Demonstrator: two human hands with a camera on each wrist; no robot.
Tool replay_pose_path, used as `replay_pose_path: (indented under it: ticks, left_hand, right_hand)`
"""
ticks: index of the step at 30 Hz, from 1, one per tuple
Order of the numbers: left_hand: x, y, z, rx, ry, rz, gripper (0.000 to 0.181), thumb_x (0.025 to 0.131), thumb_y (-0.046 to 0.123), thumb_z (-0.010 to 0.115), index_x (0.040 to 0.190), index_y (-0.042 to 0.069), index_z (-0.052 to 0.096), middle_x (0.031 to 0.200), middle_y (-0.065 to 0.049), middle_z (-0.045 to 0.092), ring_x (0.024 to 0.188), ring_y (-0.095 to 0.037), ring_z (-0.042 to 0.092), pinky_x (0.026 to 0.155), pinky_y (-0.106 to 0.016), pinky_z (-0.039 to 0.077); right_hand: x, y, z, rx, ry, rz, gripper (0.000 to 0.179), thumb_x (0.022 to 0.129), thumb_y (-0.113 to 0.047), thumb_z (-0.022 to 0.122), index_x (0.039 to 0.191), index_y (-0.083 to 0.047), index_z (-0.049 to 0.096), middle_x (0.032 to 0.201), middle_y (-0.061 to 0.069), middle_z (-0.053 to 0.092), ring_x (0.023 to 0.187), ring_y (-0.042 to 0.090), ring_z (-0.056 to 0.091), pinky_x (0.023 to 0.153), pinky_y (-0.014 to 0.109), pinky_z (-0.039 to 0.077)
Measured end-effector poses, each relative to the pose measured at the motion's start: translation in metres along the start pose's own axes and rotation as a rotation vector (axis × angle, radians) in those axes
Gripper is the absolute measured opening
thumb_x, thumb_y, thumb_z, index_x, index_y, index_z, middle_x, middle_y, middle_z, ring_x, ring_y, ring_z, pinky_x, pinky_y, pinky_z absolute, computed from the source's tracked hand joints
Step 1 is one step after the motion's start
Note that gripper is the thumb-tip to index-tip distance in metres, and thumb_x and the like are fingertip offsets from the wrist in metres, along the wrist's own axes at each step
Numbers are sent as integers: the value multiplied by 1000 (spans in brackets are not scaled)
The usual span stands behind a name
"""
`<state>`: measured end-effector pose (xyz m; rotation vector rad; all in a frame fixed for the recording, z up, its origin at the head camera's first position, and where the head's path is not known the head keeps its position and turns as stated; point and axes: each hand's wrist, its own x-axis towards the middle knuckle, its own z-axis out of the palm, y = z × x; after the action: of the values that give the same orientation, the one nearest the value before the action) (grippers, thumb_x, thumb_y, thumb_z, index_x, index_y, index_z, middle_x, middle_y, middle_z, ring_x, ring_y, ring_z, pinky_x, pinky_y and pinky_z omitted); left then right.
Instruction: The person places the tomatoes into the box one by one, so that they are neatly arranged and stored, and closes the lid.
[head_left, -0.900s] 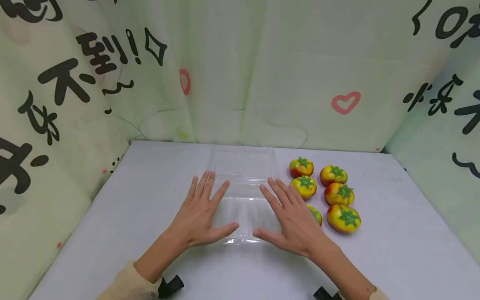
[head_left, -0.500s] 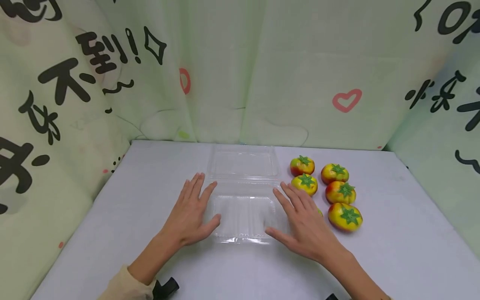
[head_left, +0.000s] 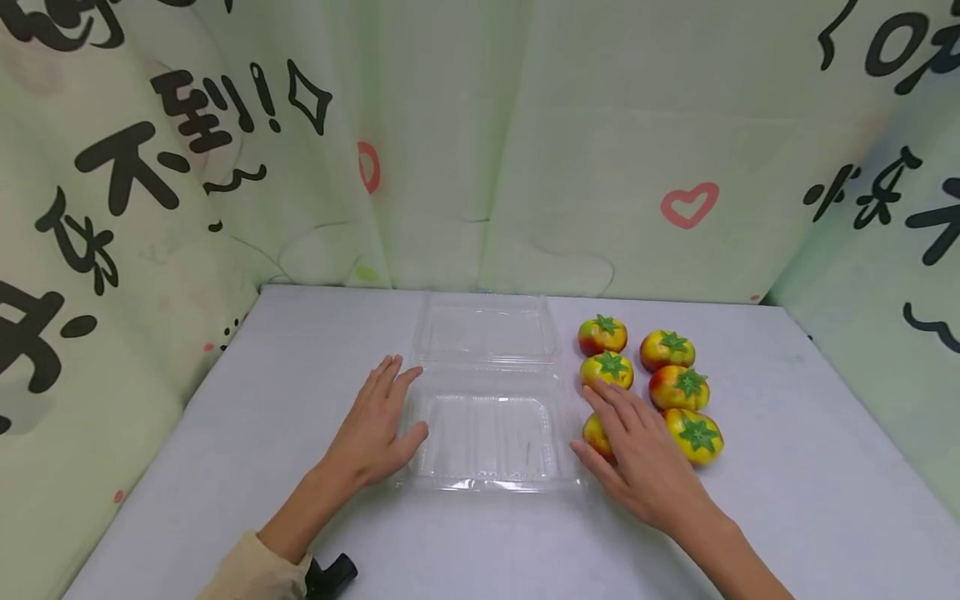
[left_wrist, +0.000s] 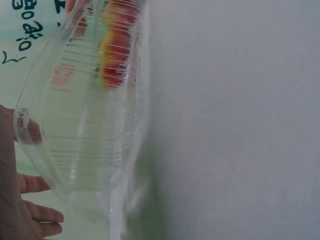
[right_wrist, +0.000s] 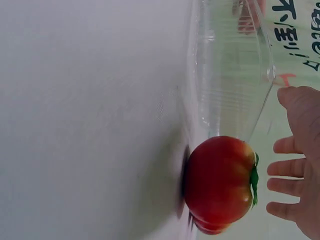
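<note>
Look, your left hand (head_left: pixel 375 429) is open, with its fingers straight, just beside the left edge of the clear box (head_left: pixel 483 437). It is hard to tell if it touches. Your right hand (head_left: pixel 645 458) is open too and holds nothing. It is above the front left fruit (head_left: pixel 596 437), hiding part of it, and the right wrist view shows a gap between your fingers and the closest fruit. The box sits on the bench (head_left: pixel 225 442), left of the fruit, with its lid (head_left: pixel 483 329) open at the back. Six red and yellow fruits (head_left: pixel 678 388) with green tops stand in two lines going away from you. A cream sleeve (head_left: pixel 258 567) covers your left arm. Behind hangs a pale green curtain (head_left: pixel 600 100) with black writing and a red heart (head_left: pixel 712 197).
</note>
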<state>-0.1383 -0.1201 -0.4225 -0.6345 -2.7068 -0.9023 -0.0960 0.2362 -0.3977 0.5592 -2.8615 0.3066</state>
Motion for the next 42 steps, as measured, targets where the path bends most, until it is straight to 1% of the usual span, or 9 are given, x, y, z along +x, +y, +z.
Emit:
replay_pose_path:
  ticks: [5,9,13,18,21,29,39,42]
  left_hand:
    - [3,-3,4,-49,-9,-17,65,85,17,61,147,2,48,159,-27,36,153,-40,25,122,-60,24]
    - [4,-6,7,-72,-15,-24,64,85,16,60,145,1,49,158,-28,38,152,-41,27,121,-60,26]
    - [4,-8,8,-92,-34,-40,62,85,16,59,145,0,49,158,-27,38,152,-41,27,121,-61,27]
    - [5,-11,9,-103,-47,-41,63,85,15,58,146,0,48,159,-26,37,152,-39,27,120,-60,28]
    - [5,-12,10,-109,-51,-36,64,84,15,57,146,-1,48,159,-26,37,152,-38,27,120,-60,29]
    - [5,-13,11,-113,-64,-44,64,85,13,56,147,-1,47,160,-25,36,153,-37,28,120,-61,30]
    - [6,-13,12,-118,-56,-35,63,85,12,56,146,-1,48,160,-25,37,152,-37,29,119,-61,30]
    - [6,-13,12,-119,-55,-34,63,85,12,56,146,-2,48,159,-25,37,152,-37,29,119,-61,31]
  right_hand:
    - [-4,6,1,-6,-14,1,68,94,-39,70,151,-9,48,153,13,47,138,34,44,114,61,38]
    - [-5,8,1,-6,-57,27,66,93,-36,73,149,-8,51,151,16,50,133,38,50,108,62,45]
    - [-5,10,1,-16,-93,38,69,87,-32,80,146,-7,55,146,20,54,129,40,54,102,61,50]
    - [-4,12,1,-20,-99,38,74,80,-25,87,144,-6,56,142,21,56,127,39,56,100,58,52]
    - [-3,13,1,-13,-97,43,75,78,-22,89,144,-6,56,141,21,56,126,40,56,99,58,53]
    - [-3,13,1,-11,-88,49,76,77,-23,90,143,-8,57,138,18,59,123,38,58,97,56,55]
    - [1,12,-7,16,-30,48,74,77,-20,89,143,-8,57,136,14,59,121,35,56,95,55,56]
    - [3,11,-12,12,-17,56,73,78,-21,89,142,-8,57,134,16,59,121,37,56,95,57,55]
